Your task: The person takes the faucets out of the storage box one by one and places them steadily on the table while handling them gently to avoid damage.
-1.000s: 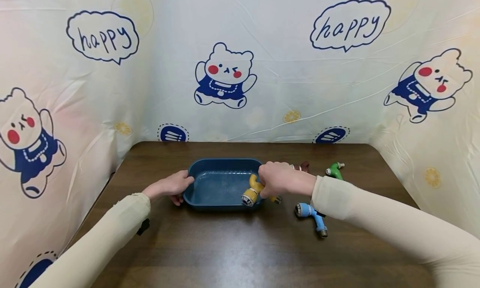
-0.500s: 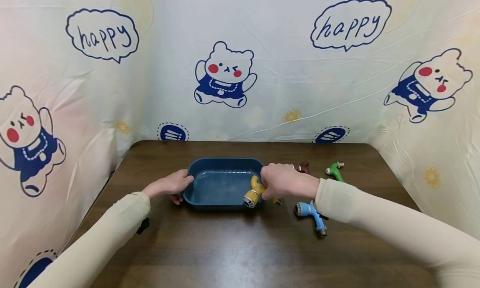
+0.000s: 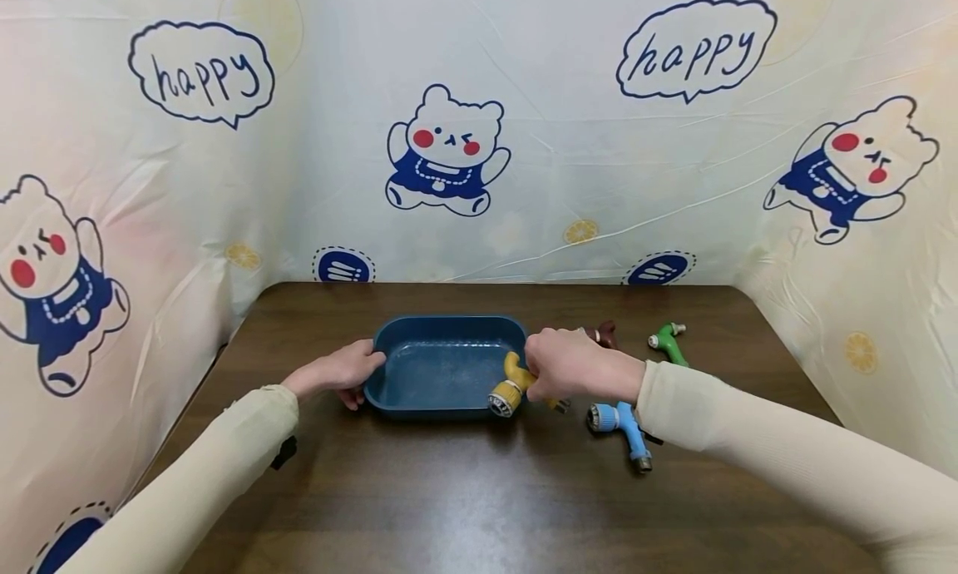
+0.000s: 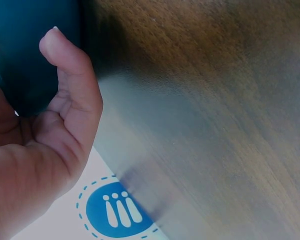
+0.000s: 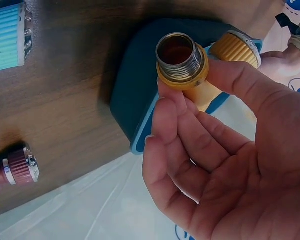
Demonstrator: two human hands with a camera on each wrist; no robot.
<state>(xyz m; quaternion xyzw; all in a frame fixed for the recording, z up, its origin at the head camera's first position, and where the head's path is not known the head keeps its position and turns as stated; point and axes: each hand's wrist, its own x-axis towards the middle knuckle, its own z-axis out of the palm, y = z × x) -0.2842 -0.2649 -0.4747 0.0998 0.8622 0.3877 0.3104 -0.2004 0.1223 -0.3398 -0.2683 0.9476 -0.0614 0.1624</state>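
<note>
My left hand [image 3: 350, 368] grips the left end of a dark blue basin [image 3: 441, 411], its thumb over the rim. In the left wrist view the thumb [image 4: 65, 55] lies along the basin's wall [image 4: 25, 60]. At the basin's right end, my right hand [image 3: 561, 364] pinches a yellow tap [image 3: 506, 398], whose ribbed collar hangs over the front right rim. The right wrist view shows the tap's metal threaded end [image 5: 177, 56] between thumb and fingers. A blue tap [image 3: 627, 434] lies on the table just below my right wrist.
Behind my right hand lies a dark red tap [image 3: 608, 335], partly hidden. Farther right is a green tap [image 3: 669, 343]. All lie on a brown wooden table [image 3: 449, 507], with a printed cloth [image 3: 554, 75] hanging around its back and sides.
My right hand has shifted slightly to the right with the yellow tap in its grip. The left hand and the basin have stayed in place.
</note>
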